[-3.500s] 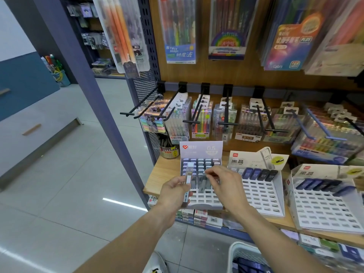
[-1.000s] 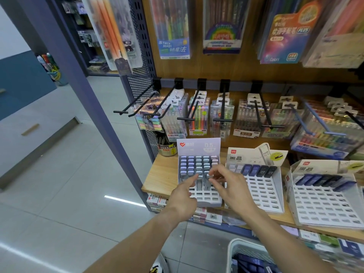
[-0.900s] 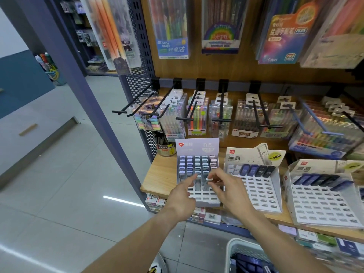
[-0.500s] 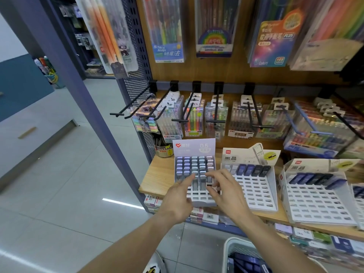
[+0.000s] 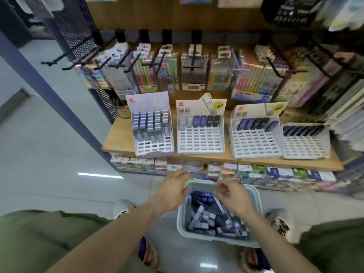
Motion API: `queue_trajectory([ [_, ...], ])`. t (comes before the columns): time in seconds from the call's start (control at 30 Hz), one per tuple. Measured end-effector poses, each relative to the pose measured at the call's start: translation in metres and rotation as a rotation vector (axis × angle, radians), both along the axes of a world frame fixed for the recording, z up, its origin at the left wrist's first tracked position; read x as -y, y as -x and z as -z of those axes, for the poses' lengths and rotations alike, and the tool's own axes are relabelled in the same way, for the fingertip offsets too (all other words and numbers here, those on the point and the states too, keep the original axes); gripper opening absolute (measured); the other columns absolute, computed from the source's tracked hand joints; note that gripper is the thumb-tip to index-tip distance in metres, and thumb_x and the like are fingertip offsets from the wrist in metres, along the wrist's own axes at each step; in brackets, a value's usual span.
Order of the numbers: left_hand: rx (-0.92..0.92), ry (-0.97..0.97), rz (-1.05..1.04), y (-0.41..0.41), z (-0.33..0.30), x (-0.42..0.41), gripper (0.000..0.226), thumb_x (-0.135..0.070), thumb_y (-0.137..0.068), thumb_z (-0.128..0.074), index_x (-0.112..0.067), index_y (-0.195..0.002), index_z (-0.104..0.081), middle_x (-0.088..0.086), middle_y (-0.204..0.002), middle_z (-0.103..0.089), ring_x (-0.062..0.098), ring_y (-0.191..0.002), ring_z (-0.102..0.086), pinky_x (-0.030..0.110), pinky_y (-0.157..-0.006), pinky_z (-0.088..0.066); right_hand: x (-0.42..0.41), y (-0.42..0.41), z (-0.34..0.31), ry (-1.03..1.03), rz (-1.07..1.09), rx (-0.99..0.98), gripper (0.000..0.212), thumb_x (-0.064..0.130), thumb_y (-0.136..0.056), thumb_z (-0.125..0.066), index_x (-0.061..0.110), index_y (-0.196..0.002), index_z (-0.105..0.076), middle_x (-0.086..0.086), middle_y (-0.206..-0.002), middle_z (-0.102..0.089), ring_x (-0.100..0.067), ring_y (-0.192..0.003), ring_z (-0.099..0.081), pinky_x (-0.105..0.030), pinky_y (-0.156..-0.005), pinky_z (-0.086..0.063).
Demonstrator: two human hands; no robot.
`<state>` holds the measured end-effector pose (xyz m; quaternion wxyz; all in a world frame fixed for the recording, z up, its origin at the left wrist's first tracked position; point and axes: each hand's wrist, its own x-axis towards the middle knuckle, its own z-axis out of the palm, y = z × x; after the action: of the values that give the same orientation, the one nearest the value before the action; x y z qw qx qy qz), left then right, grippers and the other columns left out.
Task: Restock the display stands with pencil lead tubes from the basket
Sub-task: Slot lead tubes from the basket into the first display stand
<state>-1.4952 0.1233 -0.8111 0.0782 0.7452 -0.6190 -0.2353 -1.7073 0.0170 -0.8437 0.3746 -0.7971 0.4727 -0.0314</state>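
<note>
A pale basket [image 5: 182, 230] on the floor holds several blue and grey pencil lead tubes [image 5: 204, 216]. My left hand [image 5: 173, 189] hovers over the basket's far left rim, fingers loosely curled, holding nothing. My right hand [image 5: 231, 194] hangs over the basket's middle with loosely bent fingers, also empty. On the wooden shelf [image 5: 118, 138] stand four white display stands: the leftmost stand [image 5: 151, 147] is mostly filled, the second stand [image 5: 200, 141], the third stand [image 5: 254, 143] and the fourth stand [image 5: 304, 143] each carry only a top row of tubes.
Black hooks [image 5: 149, 64] with packs of pens jut out above the stands. Small boxes [image 5: 256, 172] line the lower shelf behind the basket. A blue shelf post [image 5: 59, 99] slants at the left. My knees and patterned shoes [image 5: 279, 221] flank the basket.
Both hands have left the leftmost stand and dropped down to the basket. The view has tilted downward, so the basket, my knees and a fourth stand now show.
</note>
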Motion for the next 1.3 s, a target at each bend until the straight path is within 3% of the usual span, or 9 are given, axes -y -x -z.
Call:
queue_trajectory([
  [0.07,-0.045,-0.079,-0.004,0.029,0.023,-0.011,0.048,-0.021,-0.103,-0.05,-0.026,-0.151,-0.045,0.005,-0.148,-0.044,0.028,-0.134,-0.045,0.039,-0.105,-0.045,-0.005,0.033,0.02,-0.092,0.061,-0.149,0.009,0.03,-0.092,-0.071,0.025,-0.097,-0.066,0.005,-0.091,-0.07,-0.018,-0.09,-0.068,-0.033,-0.081,-0.055],
  [0.23,-0.102,-0.272,-0.007,0.077,0.059,-0.023,0.054,-0.026,-0.102,-0.054,-0.022,-0.154,-0.039,0.01,-0.148,-0.047,0.033,-0.133,-0.045,0.038,-0.108,-0.041,0.0,0.068,0.046,-0.148,0.108,-0.373,0.031,0.017,-0.092,-0.067,0.022,-0.123,-0.065,0.0,-0.12,-0.069,-0.02,-0.108,-0.064,-0.029,-0.09,-0.051],
  [0.37,-0.108,-0.279,-0.025,0.09,0.067,-0.017,0.053,-0.025,-0.103,-0.053,-0.02,-0.154,-0.04,0.011,-0.15,-0.048,0.03,-0.136,-0.044,0.033,-0.111,-0.035,0.006,0.064,0.049,-0.121,0.093,-0.46,0.035,0.011,-0.092,-0.062,0.018,-0.126,-0.062,-0.005,-0.119,-0.069,-0.024,-0.106,-0.065,-0.032,-0.088,-0.054],
  [0.43,-0.115,-0.28,-0.025,0.094,0.071,-0.014,0.052,-0.025,-0.103,-0.051,-0.021,-0.154,-0.04,0.01,-0.15,-0.048,0.029,-0.137,-0.044,0.032,-0.112,-0.035,0.004,0.061,0.051,-0.118,0.092,-0.482,0.035,0.018,-0.092,-0.067,0.013,-0.125,-0.059,-0.009,-0.115,-0.069,-0.027,-0.103,-0.066,-0.033,-0.082,-0.053],
  [0.53,-0.125,-0.286,-0.013,0.1,0.077,-0.01,0.052,-0.023,-0.103,-0.047,-0.023,-0.154,-0.041,0.011,-0.147,-0.05,0.03,-0.134,-0.047,0.034,-0.11,-0.039,-0.005,0.056,0.062,-0.145,0.103,-0.498,0.06,0.042,-0.09,-0.07,0.007,-0.131,-0.046,-0.013,-0.114,-0.067,-0.029,-0.102,-0.066,-0.032,-0.075,-0.05],
  [0.67,-0.161,-0.285,-0.006,0.106,0.084,-0.002,0.055,-0.02,-0.101,-0.052,-0.024,-0.154,-0.039,0.01,-0.148,-0.049,0.03,-0.134,-0.048,0.038,-0.112,-0.041,-0.012,0.047,0.08,-0.076,0.086,-0.54,0.086,0.057,-0.091,-0.061,0.002,-0.148,-0.029,-0.02,-0.147,-0.044,-0.033,-0.131,-0.048,-0.037,-0.104,-0.044],
  [0.87,-0.207,-0.266,-0.065,0.11,0.095,0.004,0.055,-0.017,-0.101,-0.054,-0.028,-0.153,-0.039,0.005,-0.143,-0.052,0.025,-0.125,-0.054,0.035,-0.11,-0.041,-0.022,0.039,0.1,0.007,0.03,-0.62,0.078,0.062,-0.091,-0.056,0.004,-0.141,-0.042,-0.021,-0.148,-0.035,-0.033,-0.134,-0.04,-0.037,-0.111,-0.036],
  [1.2,-0.211,-0.251,-0.091,0.108,0.106,0.011,0.056,-0.015,-0.1,-0.054,-0.026,-0.154,-0.04,0.004,-0.144,-0.051,0.023,-0.125,-0.054,0.033,-0.111,-0.042,-0.017,0.029,0.105,-0.071,-0.036,-0.677,0.086,0.066,-0.084,-0.062,0.014,-0.143,-0.029,-0.019,-0.144,-0.032,-0.037,-0.133,-0.036,-0.044,-0.108,-0.037],
  [1.3,-0.212,-0.232,-0.094,0.108,0.106,0.011,0.057,-0.012,-0.099,-0.054,-0.026,-0.152,-0.041,0.003,-0.143,-0.051,0.022,-0.129,-0.051,0.03,-0.111,-0.041,-0.024,0.027,0.108,-0.065,-0.068,-0.697,0.074,0.055,-0.085,-0.066,0.014,-0.136,-0.033,-0.016,-0.138,-0.036,-0.034,-0.127,-0.04,-0.042,-0.1,-0.043],
])
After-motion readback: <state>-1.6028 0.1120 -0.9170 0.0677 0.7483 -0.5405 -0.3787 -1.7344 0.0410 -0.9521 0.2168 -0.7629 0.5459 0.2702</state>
